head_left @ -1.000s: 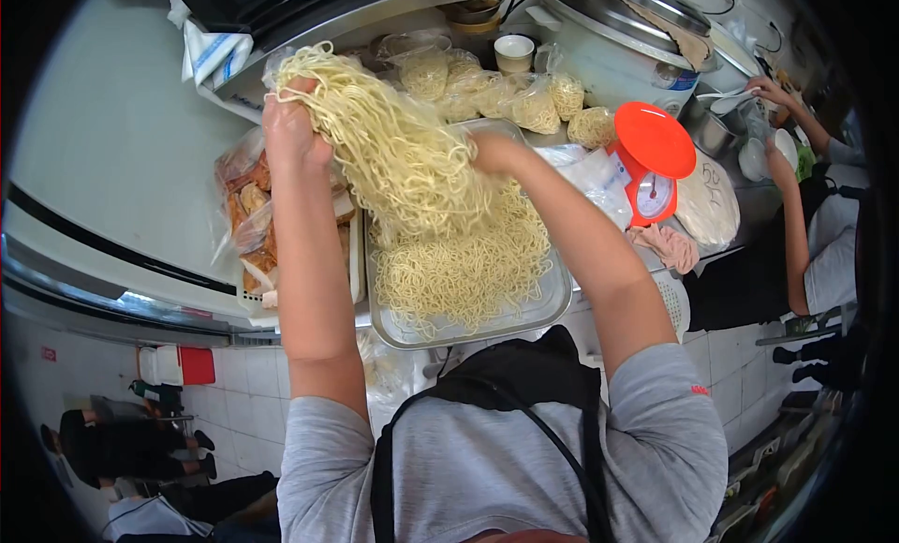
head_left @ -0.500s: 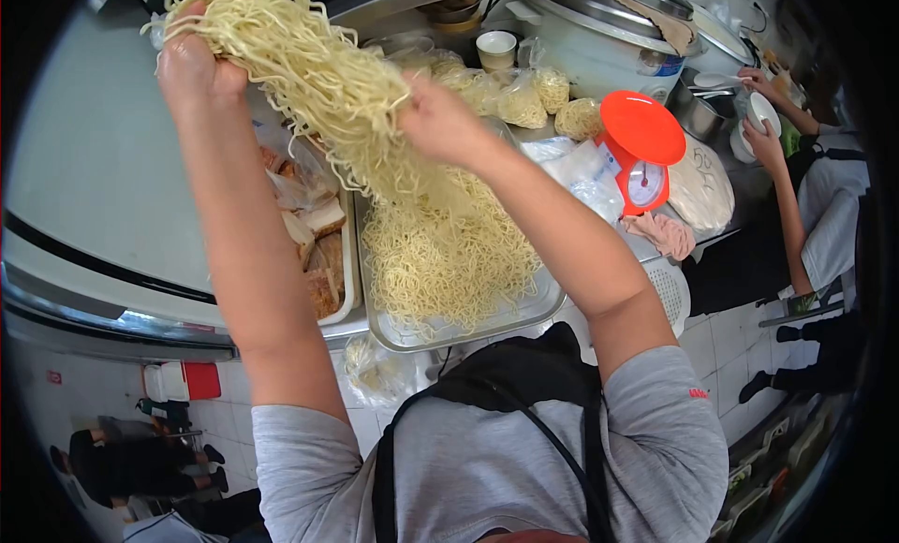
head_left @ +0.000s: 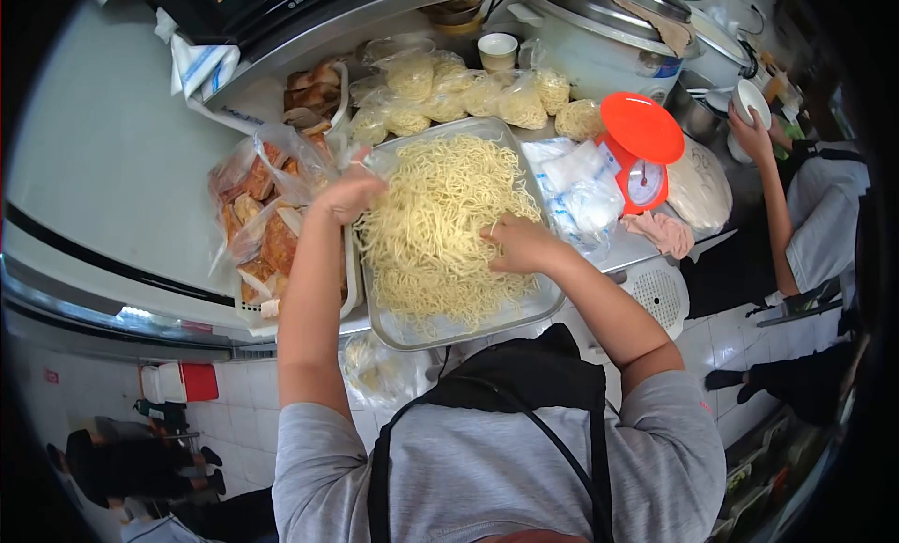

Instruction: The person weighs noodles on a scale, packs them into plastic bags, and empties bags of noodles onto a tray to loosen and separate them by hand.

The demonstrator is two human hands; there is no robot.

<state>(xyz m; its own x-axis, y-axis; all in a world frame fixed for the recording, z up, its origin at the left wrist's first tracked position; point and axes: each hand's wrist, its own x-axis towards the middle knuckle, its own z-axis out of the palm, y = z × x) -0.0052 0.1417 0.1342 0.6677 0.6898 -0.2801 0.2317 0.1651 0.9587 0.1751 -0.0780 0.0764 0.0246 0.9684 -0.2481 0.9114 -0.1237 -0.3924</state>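
A heap of pale yellow noodles (head_left: 445, 225) fills most of a rectangular metal tray (head_left: 403, 340). My left hand (head_left: 351, 193) is at the heap's left side, above the tray's left edge, with its fingers apart and no bundle in it. On the right side of the heap, my right hand (head_left: 522, 244) touches the noodles; its thumb and fingers are spread, with the fingertips partly among the strands.
Bagged meat pieces (head_left: 272, 234) lie in a white basket left of the tray. Behind are bagged noodle portions (head_left: 524, 103) and a white cup (head_left: 497, 50). Plastic bags (head_left: 581, 192) and a red scale (head_left: 643, 131) stand right. A co-worker's hand (head_left: 752, 131) holds a white bowl (head_left: 750, 101).
The long bundle of noodles held up at the upper left is now down on the heap. Both my hands have come down to the tray and opened, the left one moving right.
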